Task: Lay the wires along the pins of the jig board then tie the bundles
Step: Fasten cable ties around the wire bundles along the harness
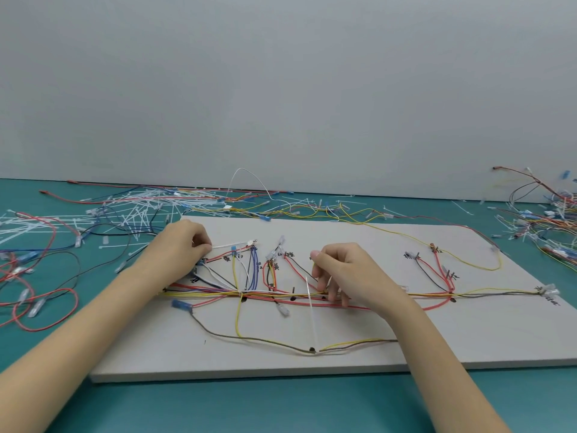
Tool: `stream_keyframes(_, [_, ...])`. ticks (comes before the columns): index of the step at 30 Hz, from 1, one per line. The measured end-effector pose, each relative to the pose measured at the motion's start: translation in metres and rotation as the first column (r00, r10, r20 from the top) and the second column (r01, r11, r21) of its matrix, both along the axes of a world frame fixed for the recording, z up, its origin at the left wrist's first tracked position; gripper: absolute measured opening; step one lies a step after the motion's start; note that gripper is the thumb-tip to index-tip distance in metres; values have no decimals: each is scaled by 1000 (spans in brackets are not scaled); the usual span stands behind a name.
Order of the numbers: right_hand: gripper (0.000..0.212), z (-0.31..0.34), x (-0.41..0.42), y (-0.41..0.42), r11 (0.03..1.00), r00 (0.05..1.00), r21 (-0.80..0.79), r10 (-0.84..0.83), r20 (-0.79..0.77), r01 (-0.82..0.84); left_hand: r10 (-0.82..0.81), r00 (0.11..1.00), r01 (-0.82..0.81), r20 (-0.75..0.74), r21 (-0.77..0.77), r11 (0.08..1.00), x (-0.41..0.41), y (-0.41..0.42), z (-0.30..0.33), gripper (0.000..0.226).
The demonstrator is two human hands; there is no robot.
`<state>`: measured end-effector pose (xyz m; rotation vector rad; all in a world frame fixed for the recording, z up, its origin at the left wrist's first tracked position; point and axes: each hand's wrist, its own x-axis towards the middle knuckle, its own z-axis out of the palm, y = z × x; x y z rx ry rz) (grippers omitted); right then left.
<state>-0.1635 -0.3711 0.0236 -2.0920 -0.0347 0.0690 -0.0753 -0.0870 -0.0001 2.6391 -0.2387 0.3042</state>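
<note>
On the pale board (pixel 359 348), which lies on the green table (pixel 281 407), the wires (pixel 218 293) are mostly laid — a thick bundle of red, yellow and dark strands runs from left to right across the middle, with branches going up to the pins. A white tie (pixel 313 314) stands almost across this bundle, from the loose brown-yellow wire near the front edge up toward the right hand (pixel 346 276). Its long axis is near-far, so it crosses the bundle at about a right angle, and its upper end is just beside the right fingers (pixel 332 293), a little to their left. These fingers are curled and press down on the bundle; whether they really pinch it I cannot tell. The left hand (pixel 184 248) is further away, at the upper-left branch, where thumb and forefinger pinch a white wire end (pixel 231 245).

I judge that the right hand is nearer to take the tie and close it around the bundle. More ties (pixel 137 210) lie scattered on the table behind the board.
</note>
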Motion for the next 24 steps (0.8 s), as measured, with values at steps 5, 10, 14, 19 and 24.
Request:
stream_keyframes(5, [37, 0, 1, 0, 1000, 1000, -16, 0, -3, 0, 16, 1000, -16, 7, -26, 1000, 1, -2, -4, 7])
stream_keyframes(10, [37, -1, 1, 0, 1000, 1000, -27, 1, 4, -1, 26, 993, -11, 114, -128, 992, -1, -3, -2, 8])
stream_keyframes(14, [33, 0, 1, 0, 999, 997, 29, -30, 70, 28, -8, 950, 70, 313, -189, 980, -12, -8, 13, 8])
stream_keyframes(19, [23, 9, -3, 4, 970, 973, 243, -72, 219, 17, -83, 886, 240, 456, -300, 923, -44, -29, 35, 5])
stream_keyframes(24, [14, 16, -12, 12, 931, 975, 353, 7, 221, -87, -135, 884, 349, 448, -440, 828, -72, -56, 41, 11])
